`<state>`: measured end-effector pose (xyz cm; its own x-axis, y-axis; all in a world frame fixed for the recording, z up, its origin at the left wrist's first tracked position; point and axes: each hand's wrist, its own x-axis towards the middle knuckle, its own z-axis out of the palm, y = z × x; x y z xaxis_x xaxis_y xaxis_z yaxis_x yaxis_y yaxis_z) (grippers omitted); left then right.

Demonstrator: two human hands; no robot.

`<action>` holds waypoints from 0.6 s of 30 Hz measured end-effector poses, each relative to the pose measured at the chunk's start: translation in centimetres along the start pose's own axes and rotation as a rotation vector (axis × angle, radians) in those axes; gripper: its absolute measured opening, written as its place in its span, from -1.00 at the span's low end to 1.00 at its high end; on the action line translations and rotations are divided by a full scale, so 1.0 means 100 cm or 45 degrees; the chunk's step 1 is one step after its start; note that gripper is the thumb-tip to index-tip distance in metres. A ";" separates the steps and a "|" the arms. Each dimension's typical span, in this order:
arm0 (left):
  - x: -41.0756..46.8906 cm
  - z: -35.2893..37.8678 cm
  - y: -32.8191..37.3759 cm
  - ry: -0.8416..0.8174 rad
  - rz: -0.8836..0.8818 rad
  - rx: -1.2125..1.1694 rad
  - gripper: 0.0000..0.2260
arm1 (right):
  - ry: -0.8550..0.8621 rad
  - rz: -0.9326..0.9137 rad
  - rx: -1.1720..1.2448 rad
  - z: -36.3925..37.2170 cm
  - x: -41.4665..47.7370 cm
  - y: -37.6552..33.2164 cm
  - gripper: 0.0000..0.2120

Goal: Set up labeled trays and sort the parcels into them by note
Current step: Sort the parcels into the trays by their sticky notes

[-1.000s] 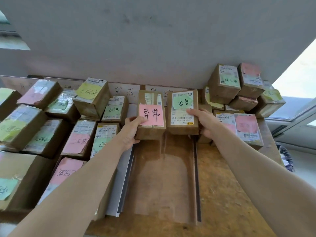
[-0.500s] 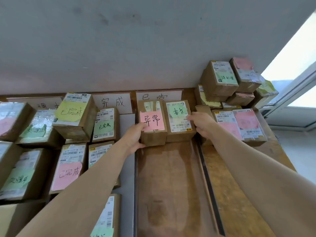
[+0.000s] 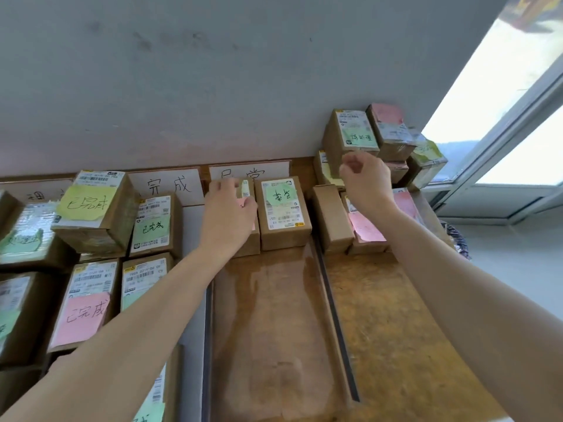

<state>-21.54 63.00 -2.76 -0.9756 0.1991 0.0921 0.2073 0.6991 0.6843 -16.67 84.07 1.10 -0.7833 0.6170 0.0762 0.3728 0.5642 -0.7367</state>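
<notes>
Two brown parcels stand side by side at the far end of the brown tray [image 3: 268, 324]. On the green-note parcel [image 3: 282, 208] nothing rests. My left hand [image 3: 227, 216] lies over the pink-note parcel [image 3: 250, 243], fingers curled over its far top edge, and hides most of its note. My right hand [image 3: 365, 179] hovers to the right above the unsorted pile, fingers loosely curled in, holding nothing. A white label card [image 3: 249, 171] leans on the wall behind the tray.
Left of the tray lie several parcels with yellow, green and pink notes [image 3: 88, 208], behind them a second label card [image 3: 167, 185]. A stack of parcels [image 3: 356, 138] fills the back right corner. A window [image 3: 502, 132] is at the right.
My right hand has let go of the green-note parcel and risen to the right. My left hand has slid from the pink-note parcel's side onto its top. Both parcels stand in the tray.
</notes>
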 end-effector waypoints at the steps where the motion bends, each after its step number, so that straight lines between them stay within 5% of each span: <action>1: -0.004 0.003 0.016 0.010 0.078 -0.001 -0.68 | 0.025 -0.047 -0.036 -0.012 0.000 0.003 -0.71; 11: -0.062 0.068 0.153 0.218 0.631 0.124 -0.70 | 0.135 -0.347 -0.229 -0.129 0.000 0.066 -0.70; 18: -0.088 0.129 0.198 0.277 0.717 0.236 -0.72 | 0.052 -0.347 -0.268 -0.177 0.017 0.132 -0.67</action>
<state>-7.94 83.98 0.67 -0.7013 0.4409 0.5602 0.6837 0.6387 0.3531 -4.28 102.27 3.34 -0.8494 0.4469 0.2808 0.2503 0.8094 -0.5313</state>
